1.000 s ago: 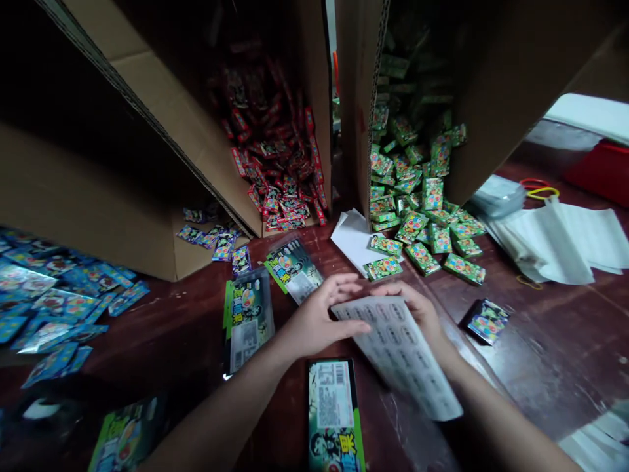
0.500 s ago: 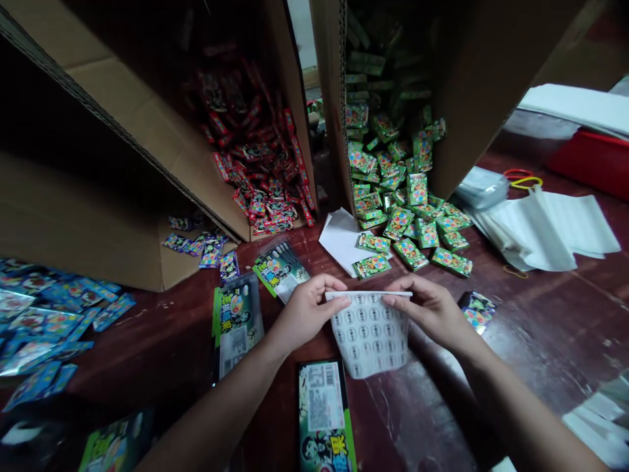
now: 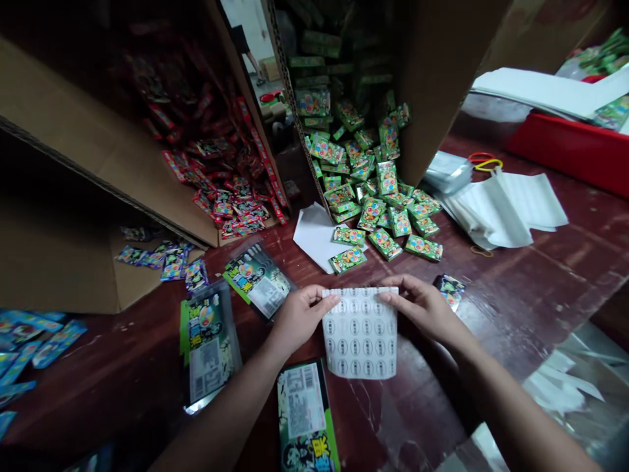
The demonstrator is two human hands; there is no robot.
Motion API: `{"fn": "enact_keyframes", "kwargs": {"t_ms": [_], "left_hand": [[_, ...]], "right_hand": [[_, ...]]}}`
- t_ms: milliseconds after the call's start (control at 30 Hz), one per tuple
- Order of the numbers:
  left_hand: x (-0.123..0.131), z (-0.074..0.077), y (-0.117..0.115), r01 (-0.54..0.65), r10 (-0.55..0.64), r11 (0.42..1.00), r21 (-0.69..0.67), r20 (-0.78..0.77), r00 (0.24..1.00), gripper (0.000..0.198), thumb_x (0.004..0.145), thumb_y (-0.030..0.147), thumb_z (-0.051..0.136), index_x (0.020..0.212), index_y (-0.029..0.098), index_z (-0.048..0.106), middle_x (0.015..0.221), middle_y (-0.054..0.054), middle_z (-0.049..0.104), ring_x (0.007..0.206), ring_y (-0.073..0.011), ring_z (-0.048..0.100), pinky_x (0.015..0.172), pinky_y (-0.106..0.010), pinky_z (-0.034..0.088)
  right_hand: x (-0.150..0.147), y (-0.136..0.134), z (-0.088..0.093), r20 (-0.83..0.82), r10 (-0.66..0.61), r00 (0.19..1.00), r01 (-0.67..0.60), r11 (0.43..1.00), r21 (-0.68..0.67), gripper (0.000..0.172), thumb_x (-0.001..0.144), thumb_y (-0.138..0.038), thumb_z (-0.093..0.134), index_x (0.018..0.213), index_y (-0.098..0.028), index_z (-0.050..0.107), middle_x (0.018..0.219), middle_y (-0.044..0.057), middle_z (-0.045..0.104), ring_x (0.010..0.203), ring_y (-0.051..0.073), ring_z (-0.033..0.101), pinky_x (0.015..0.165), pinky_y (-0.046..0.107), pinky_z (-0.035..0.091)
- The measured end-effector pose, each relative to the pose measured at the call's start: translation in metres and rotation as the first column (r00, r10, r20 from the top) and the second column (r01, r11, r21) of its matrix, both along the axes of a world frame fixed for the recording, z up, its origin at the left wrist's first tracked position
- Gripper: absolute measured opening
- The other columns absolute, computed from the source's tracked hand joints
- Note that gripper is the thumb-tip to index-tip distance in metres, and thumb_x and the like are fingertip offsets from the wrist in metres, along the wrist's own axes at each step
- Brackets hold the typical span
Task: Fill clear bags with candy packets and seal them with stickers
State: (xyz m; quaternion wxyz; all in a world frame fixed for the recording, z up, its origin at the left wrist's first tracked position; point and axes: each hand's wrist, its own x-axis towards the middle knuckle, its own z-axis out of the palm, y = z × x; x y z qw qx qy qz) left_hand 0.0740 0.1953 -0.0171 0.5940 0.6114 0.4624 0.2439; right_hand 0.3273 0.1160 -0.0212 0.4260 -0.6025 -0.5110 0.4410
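Between my two hands hangs a white sheet of round stickers (image 3: 361, 337), printed with rows of black ovals. My left hand (image 3: 302, 318) pinches its upper left corner between thumb and fingers. At the upper right corner, my right hand (image 3: 420, 305) grips it the same way. Below the sheet's left side lies a green and black printed package (image 3: 304, 419) with a white label. Two similar packages, one flat package (image 3: 209, 347) and one tilted package (image 3: 258, 278), rest left of my left hand. A small dark packet (image 3: 449, 290) lies just beyond my right hand.
Cardboard boxes lie open at the back, spilling small green boxes (image 3: 386, 242) and red packets (image 3: 240, 210). Purple packets (image 3: 174, 261) and blue packets (image 3: 59, 341) lie left. White sheets (image 3: 496, 203), scissors (image 3: 484, 162) and a red tray (image 3: 565, 154) are at right.
The sticker sheet now faces me more squarely and hangs flatter, with both hands still holding its top edge. The camera view has turned right, so surroundings appear shifted left.
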Motion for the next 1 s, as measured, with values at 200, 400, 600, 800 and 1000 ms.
{"fn": "enact_keyframes", "kwargs": {"t_ms": [200,400,600,800,1000], "left_hand": [[0.007,-0.008,0.003,0.045,-0.045,0.999,-0.009,-0.045,0.998,0.028,0.083,0.043,0.07,0.077,0.015,0.068,0.074,-0.001,0.068,0.068,-0.0151,0.061,0.063,-0.023,0.043],[0.01,0.002,0.002,0.035,-0.035,0.999,-0.006,-0.07,0.997,0.029,0.08,0.042,0.068,0.071,0.015,0.064,0.068,0.0,0.063,0.065,-0.014,0.055,0.062,-0.023,0.04],[0.008,-0.017,0.002,-0.035,0.034,0.999,0.001,-0.19,0.981,0.028,0.078,0.04,0.066,0.065,0.017,0.058,0.06,0.001,0.057,0.059,-0.0153,0.052,0.058,-0.026,0.035],[-0.026,-0.001,-0.009,0.022,0.111,0.953,0.302,-0.416,0.902,0.062,0.063,0.032,0.082,0.121,0.023,0.065,0.122,-0.009,0.066,0.111,-0.0301,0.057,0.097,-0.038,0.043],[-0.095,0.017,-0.065,0.272,-0.094,0.94,0.207,-0.609,0.787,0.008,0.076,0.017,0.064,0.08,0.023,0.068,0.09,-0.002,0.069,0.095,-0.0236,0.06,0.087,-0.035,0.044]], "right_hand": [[0.033,0.003,0.013,0.375,0.112,0.92,-0.206,0.953,0.22,0.019,0.097,-0.036,0.058,0.092,-0.023,0.071,0.095,0.006,0.069,0.09,0.019,0.065,0.084,0.033,0.051],[0.023,0.009,0.005,0.329,0.096,0.94,-0.176,0.959,0.224,0.046,0.094,-0.038,0.061,0.139,-0.028,0.055,0.115,0.007,0.07,0.107,0.023,0.065,0.096,0.04,0.052],[-0.001,0.012,-0.007,0.096,0.07,0.993,-0.095,0.955,0.281,0.049,0.097,-0.034,0.056,0.145,-0.034,0.045,0.091,0.003,0.07,0.084,0.018,0.069,0.082,0.03,0.057],[-0.007,0.003,0.003,-0.073,0.026,0.997,0.001,0.938,0.346,0.045,0.096,-0.037,0.057,0.139,-0.034,0.047,0.088,0.002,0.069,0.08,0.016,0.07,0.076,0.025,0.058],[-0.018,-0.025,-0.008,-0.07,0.051,0.996,-0.032,0.969,0.246,0.044,0.098,-0.038,0.055,0.14,-0.032,0.044,0.087,0.001,0.066,0.079,0.015,0.068,0.076,0.026,0.056]]}}
